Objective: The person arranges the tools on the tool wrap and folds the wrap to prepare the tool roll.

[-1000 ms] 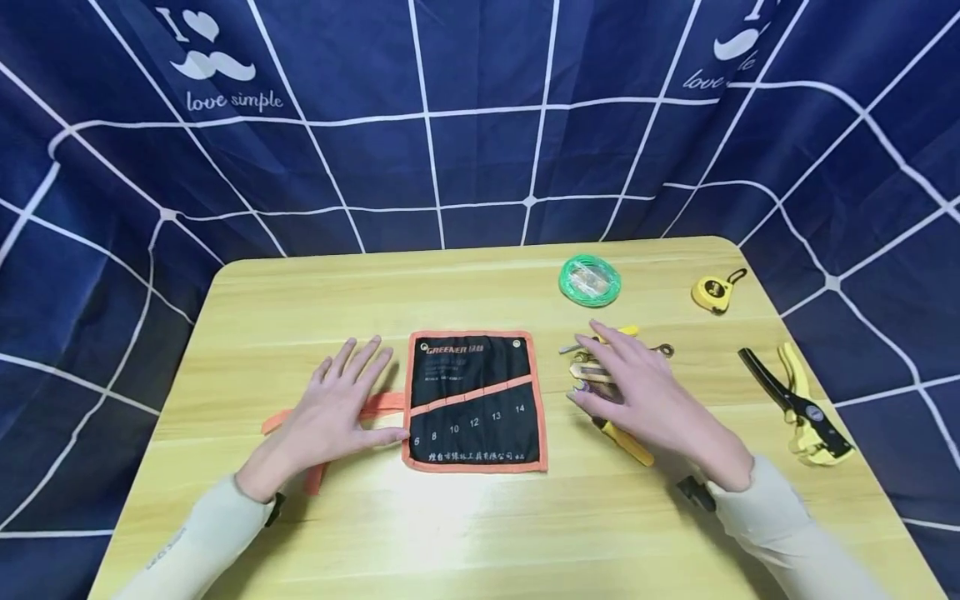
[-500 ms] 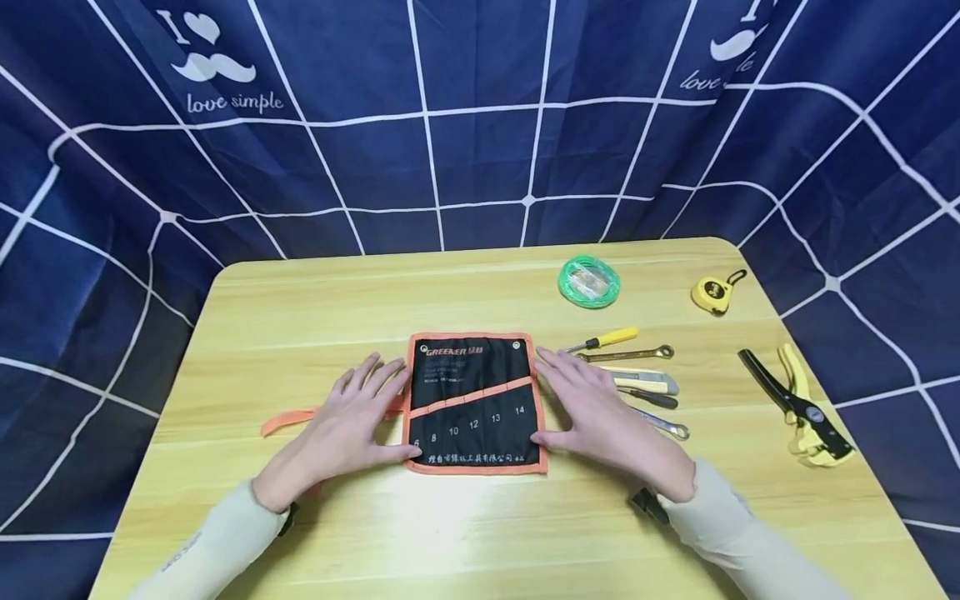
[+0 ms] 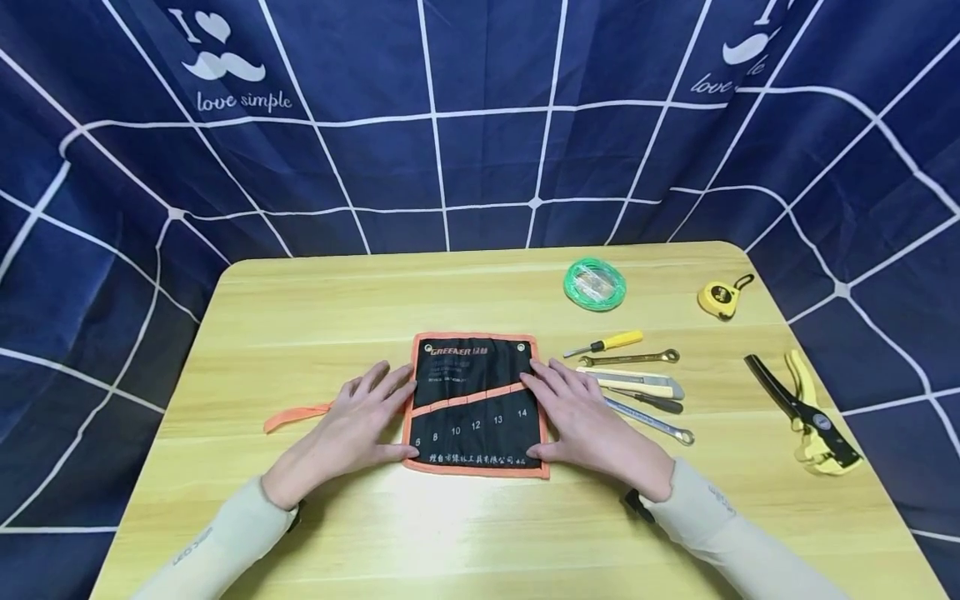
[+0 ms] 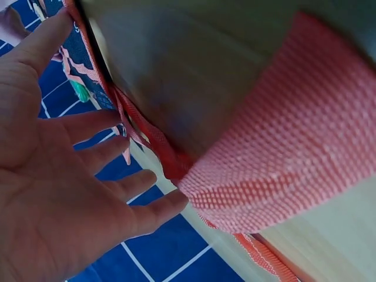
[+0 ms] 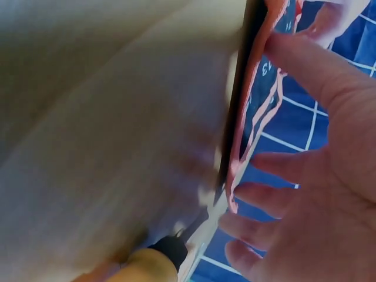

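The pouch (image 3: pixel 480 433) lies on the table (image 3: pixel 420 296), its left edge touched by the left hand (image 3: pixel 354 427) and its right edge by the right hand (image 3: pixel 588 423). Both have their fingers spread and loosely extended, gripping nothing. A screwdriver (image 3: pixel 619 340) lies near the right hand.

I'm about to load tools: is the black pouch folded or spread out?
Spread out: the pouch lies unfolded on the table, its brand print and numbered pockets both facing up.

Pouch (image 3: pixel 477 407) on tbl (image 3: pixel 315 308), screwdriver (image 3: pixel 618 340) to R
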A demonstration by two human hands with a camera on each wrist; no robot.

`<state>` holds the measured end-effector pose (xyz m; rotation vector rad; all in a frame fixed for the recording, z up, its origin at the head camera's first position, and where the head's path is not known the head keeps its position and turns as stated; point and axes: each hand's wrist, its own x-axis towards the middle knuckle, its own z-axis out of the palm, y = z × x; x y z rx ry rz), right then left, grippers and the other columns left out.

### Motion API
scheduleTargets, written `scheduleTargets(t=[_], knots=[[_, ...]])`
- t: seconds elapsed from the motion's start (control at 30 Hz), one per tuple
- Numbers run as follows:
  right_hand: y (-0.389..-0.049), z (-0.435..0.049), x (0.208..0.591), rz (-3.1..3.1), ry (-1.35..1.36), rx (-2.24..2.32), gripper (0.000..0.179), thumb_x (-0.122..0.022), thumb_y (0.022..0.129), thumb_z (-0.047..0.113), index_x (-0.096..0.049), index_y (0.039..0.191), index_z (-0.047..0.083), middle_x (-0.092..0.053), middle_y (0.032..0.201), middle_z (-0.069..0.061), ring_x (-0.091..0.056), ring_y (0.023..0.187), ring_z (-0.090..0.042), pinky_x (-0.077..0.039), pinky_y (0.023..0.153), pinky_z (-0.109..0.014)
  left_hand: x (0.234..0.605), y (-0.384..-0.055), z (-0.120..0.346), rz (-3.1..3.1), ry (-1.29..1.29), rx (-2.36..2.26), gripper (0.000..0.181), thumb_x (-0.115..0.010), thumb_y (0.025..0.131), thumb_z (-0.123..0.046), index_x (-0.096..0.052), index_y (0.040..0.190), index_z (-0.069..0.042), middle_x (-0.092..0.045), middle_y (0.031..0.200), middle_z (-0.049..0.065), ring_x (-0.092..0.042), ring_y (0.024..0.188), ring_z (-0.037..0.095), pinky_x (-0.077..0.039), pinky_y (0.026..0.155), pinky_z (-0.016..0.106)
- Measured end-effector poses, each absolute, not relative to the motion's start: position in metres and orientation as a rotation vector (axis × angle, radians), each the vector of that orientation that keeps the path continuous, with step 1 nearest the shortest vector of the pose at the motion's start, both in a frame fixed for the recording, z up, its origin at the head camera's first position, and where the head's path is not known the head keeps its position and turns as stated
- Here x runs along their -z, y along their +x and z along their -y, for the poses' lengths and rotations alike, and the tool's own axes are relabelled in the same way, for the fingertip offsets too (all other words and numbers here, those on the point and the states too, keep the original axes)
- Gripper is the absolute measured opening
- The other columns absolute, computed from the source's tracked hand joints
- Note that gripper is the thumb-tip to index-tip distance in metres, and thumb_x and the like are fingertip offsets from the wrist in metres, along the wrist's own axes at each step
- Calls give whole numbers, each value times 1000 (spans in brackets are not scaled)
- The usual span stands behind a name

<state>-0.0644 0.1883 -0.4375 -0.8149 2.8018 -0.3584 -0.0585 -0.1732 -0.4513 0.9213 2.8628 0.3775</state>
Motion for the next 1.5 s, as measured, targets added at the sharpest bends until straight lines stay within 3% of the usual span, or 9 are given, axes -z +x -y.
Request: scheduleTargets(t=[0.27,0.43,0.77,0.87,1.07,1.33,1.5], knots=[[-67,-190,438,-2748,-810,300,110,-92,83,57,-43,165,1,-38,170,-21,-32,155,-49,-22,118,-76,450,-63,174,-2794,899,-378,94,-85,94,-48,-46,164,0,-41,171,15,-35,153,52,-35,112,76],[-75,-192,437,-2766,-865,301,103,-92,83,58,-51,159,1,-45,160,-20,-39,145,-45,-25,114,-74,451,-69,177,-2881,963,-365,82,-88,90,-42,-58,154,-2,-50,162,18,-39,150,52,-38,109,76],[-82,-199,434,-2788,-864,425,66,-85,95,40,-64,150,13,-40,167,-26,-25,157,-54,-25,115,-77,449,-76,182,-3069,927,-359,54,-94,83,-25,-74,132,-12,-58,141,23,-47,139,53,-42,98,73],[-82,-201,434,-2783,-881,467,58,-84,96,37,-67,147,16,-43,165,-26,-25,157,-55,-27,113,-78,449,-78,183,-3095,923,-371,49,-96,83,-23,-76,127,-14,-61,133,22,-50,132,51,-43,97,71],[-84,-204,434,-2767,-911,528,44,-84,97,34,-75,138,22,-45,162,-25,-27,156,-55,-27,113,-74,453,-86,185,-3114,953,-406,30,-96,86,-16,-77,109,-15,-59,107,13,-55,103,37,-46,82,52],[-83,-204,432,-2730,-981,568,36,-82,99,31,-77,134,23,-54,154,-23,-39,151,-49,-30,114,-74,456,-92,187,-3138,959,-483,22,-92,85,0,-77,98,-9,-56,92,6,-52,86,32,-46,74,43],[-85,-202,432,-2752,-1027,538,32,-80,102,27,-78,134,21,-57,149,-22,-47,141,-42,-35,108,-68,453,-95,183,-3153,910,-416,15,-86,92,-10,-75,98,-2,-55,91,8,-53,88,33,-47,75,45]])
